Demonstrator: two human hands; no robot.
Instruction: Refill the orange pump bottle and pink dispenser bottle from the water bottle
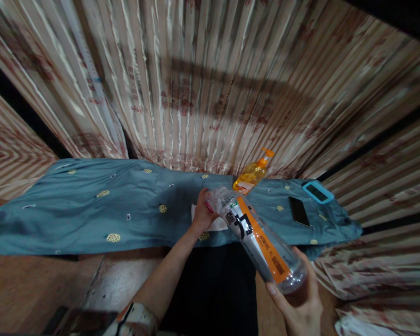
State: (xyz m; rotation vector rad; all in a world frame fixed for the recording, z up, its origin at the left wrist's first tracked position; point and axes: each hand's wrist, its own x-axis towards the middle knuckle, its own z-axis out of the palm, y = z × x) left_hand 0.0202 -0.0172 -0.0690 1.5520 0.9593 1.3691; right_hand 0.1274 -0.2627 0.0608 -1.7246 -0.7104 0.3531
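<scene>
My right hand [299,305] grips the base of a clear plastic bottle [262,242] with an orange and black label, tilted so its neck points up and left. My left hand [203,212] is at the bottle's neck, fingers wrapped around the cap end. Under my left hand a white folded cloth or tissue [213,223] lies on the blue-green patterned cloth [91,210] that covers the table.
An orange pump bottle [252,175] stands at the back by the striped curtain [203,79]. A black phone [298,211] and a blue-framed device [318,192] lie on the cloth at the right. Bare wooden table [38,289] shows at the near left.
</scene>
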